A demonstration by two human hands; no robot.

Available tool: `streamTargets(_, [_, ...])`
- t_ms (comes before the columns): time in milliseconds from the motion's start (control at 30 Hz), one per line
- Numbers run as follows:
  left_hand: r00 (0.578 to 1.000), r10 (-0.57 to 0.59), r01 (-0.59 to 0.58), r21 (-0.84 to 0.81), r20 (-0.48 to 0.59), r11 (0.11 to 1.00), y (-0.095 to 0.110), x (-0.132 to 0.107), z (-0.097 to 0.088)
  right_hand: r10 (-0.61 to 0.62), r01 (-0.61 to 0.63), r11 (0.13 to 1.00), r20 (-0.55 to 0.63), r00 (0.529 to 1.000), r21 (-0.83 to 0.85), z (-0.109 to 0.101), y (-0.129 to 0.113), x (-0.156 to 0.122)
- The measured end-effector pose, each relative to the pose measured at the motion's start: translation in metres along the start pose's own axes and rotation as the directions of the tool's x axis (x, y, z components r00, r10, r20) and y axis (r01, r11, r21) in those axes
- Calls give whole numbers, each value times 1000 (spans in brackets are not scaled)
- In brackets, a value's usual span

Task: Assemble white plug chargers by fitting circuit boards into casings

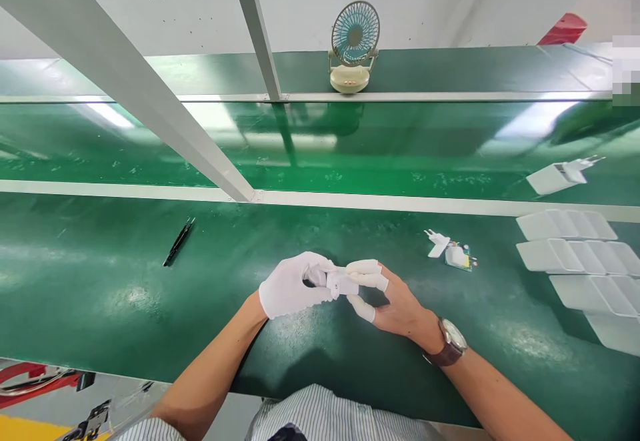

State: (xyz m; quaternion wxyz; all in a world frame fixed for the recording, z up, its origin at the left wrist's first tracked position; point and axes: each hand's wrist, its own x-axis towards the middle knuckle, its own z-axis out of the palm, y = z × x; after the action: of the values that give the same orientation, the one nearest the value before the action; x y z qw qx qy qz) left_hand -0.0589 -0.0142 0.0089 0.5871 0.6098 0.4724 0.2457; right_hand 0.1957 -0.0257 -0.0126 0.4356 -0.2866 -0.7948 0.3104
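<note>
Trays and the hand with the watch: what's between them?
The head view shows a pronged piece and a circuit board between the trays and right hand.

A small white block point(343, 285) with squared edges is held between the left hand point(293, 285), at its nine o'clock, and the right hand point(389, 293), at its three o'clock. It is partly covered.

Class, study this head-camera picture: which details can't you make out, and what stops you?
All in the head view:
White part: partly covered by the gloved left hand and the right hand.
Wristwatch: dial too small to read.
Circuit board: any markings too small.
Lowest tray: cut off by the right edge.
</note>
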Motion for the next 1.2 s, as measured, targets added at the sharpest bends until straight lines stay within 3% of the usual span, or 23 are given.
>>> streamTargets(133, [996,90,-90,54,-6,995,-4,1,0,15,-15,1000,0,1000,-14,1,1,-2])
streamTargets(267, [968,247,-232,228,-39,946,-6,6,8,218,-213,973,51,975,-87,2,5,-7])
streamTargets(367, [957,274,-238,294,-90,926,-4,10,16,315,-309,947,57,948,-86,4,10,-9])
streamTargets(467, [970,217,-191,214,-108,958,0,11,18,330,-323,941,71,941,-97,7,13,-9])
streamTargets(567, [985,160,-159,23,-66,987,3,10,15,357,-347,929,67,932,-126,9,13,-6])
streamTargets(667, [993,101,-102,-6,-68,995,5,10,14,334,-317,931,71,940,-181,8,10,-4])
streamTargets(800, [987,39,-6,204,-159,979,5,15,17,237,-198,932,99,966,-305,-5,12,3])
streamTargets(967, [958,36,67,344,-285,936,14,30,17,132,-9,781,151,980,-625,-31,23,7])
streamTargets(1067, [919,72,104,414,-388,904,33,52,3,118,-4,758,132,984,-652,-34,29,5])
streamTargets(1200, [861,142,116,461,-488,880,62,102,-31,81,33,742,139,987,-669,-26,28,1])
